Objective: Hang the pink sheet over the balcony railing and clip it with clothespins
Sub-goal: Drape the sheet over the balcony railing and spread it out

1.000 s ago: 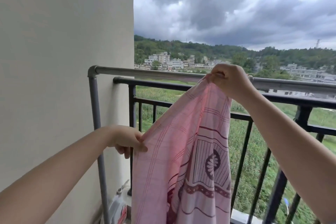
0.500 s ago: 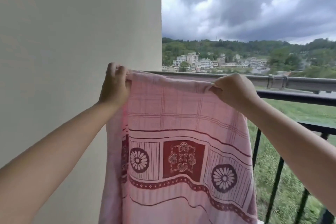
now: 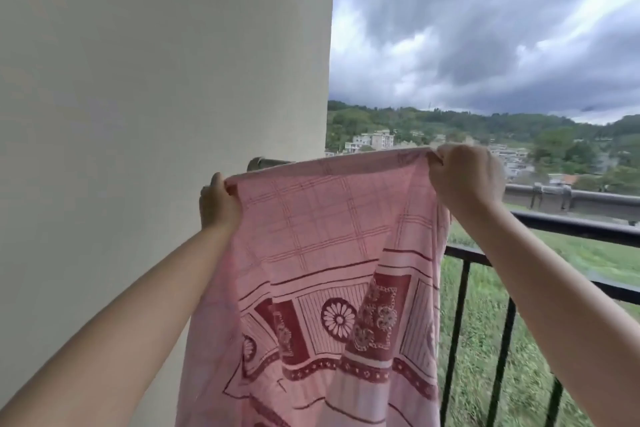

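A pink cotton sheet with a checked upper field and a dark red floral border [image 3: 322, 253] is held up at its top edge, spread between two bare hands. Its left corner is gripped by the left hand [image 3: 219, 203], whose fingers are curled round the cloth; its right corner is bunched in the curled fingers of the right hand [image 3: 465, 178]. The sheet hangs down out of view in front of the black metal balcony railing with upright bars [image 3: 571, 225]. Just behind the sheet's top edge a grey metal drying pole [image 3: 266, 163] is seen, its elbow beside the cream plastered wall [image 3: 156, 80]. Whether the sheet touches the pole cannot be told.
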The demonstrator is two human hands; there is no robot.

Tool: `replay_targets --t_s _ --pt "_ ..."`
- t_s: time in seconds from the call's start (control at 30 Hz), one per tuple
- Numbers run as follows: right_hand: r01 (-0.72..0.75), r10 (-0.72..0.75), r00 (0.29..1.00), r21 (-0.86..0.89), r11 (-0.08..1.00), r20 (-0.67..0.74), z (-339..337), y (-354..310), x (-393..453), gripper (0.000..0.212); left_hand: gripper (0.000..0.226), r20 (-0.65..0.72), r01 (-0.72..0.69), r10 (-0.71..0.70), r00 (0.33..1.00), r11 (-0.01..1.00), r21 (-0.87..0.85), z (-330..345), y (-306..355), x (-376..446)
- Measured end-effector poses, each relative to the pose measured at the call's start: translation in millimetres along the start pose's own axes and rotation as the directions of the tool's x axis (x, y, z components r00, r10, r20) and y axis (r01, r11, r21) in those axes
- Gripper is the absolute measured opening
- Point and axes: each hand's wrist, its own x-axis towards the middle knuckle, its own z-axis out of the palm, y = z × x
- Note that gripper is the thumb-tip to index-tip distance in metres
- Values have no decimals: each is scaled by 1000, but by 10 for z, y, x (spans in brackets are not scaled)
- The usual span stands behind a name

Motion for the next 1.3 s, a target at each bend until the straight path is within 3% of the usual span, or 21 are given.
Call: replay_targets --t_s 0.07,0.13,0.2,0.23,0.27,0.37,0.43,0.5,0.57,0.7,0.77,0.8,0.83,0.93,0.97,1.0,1.07,1.1,1.13,1.2,1.3 --pt "-80 81 997 45 996 -14 -48 12 101 29 18 -70 -126 123 990 991 -41 -1 100 171" --pt "-211 221 975 299 931 2 -80 7 208 26 17 -106 -296 296 949 955 20 45 182 350" --pt "-358 373 920 652 668 122 -83 -78 281 26 27 -32 -413 420 907 901 136 110 267 510" --pt "-368 413 902 730 576 129 -55 -114 311 28 37 16 -449 455 890 871 197 146 283 598" --pt "-344 432 900 712 612 65 -25 -170 329 29 49 53 -496 500 864 830 254 187 287 705" --pt "-214 324 900 352 911 -292 76 -284 450 20 79 163 -644 637 753 665 379 334 417 1156" --pt "-97 113 923 62 993 -369 128 -302 650 29 87 249 -739 703 666 578 346 437 647 1432" --pt "-25 -56 947 -245 969 -316 207 -213 1018 55 89 258 -813 780 570 489 317 591 937 1690" --pt "-7 -89 977 -451 893 -192 193 -114 1390 77 89 269 -856 828 493 406 320 806 1217 1947" --pt "-116 57 993 -697 707 -107 330 67 1871 88 87 287 -898 859 423 354 263 1330 1603 2236" --pt "-140 227 974 -711 689 28 588 208 1949 80 91 415 -884 782 465 434 174 1722 1600 2248" --pt "-133 330 930 -692 709 160 739 297 1937 73 93 551 -868 689 470 475 147 1926 1556 2230" --pt "-133 443 837 -665 735 321 877 383 1893 66 94 695 -859 563 446 487 157 2098 1489 2184" --pt "-250 655 390 -610 751 647 1062 434 1655 55 73 896 -842 370 246 540 8 2325 1291 1980" --pt "-221 625 344 -587 779 701 1069 396 1625 55 65 906 -808 386 171 582 -95 2305 1263 1893" --pt "-132 544 417 -543 829 728 1064 346 1633 52 61 894 -790 427 134 590 -164 2259 1251 1818" --pt "110 254 694 -447 888 674 1049 180 1698 38 52 785 -854 601 152 479 -202 2115 1301 1744" --pt "191 104 770 -384 903 629 1033 57 1705 34 45 718 -885 676 165 423 -195 2012 1345 1699" --pt "219 4 793 -291 932 609 997 -86 1679 31 35 661 -898 732 166 389 -204 1909 1376 1648" --pt "240 -118 734 -93 966 669 927 -323 1570 29 14 591 -887 793 147 370 -275 1665 1355 1554" --pt "208 -153 480 57 976 864 802 -558 1324 27 31 692 -754 717 83 499 -427 1282 1109 1429"
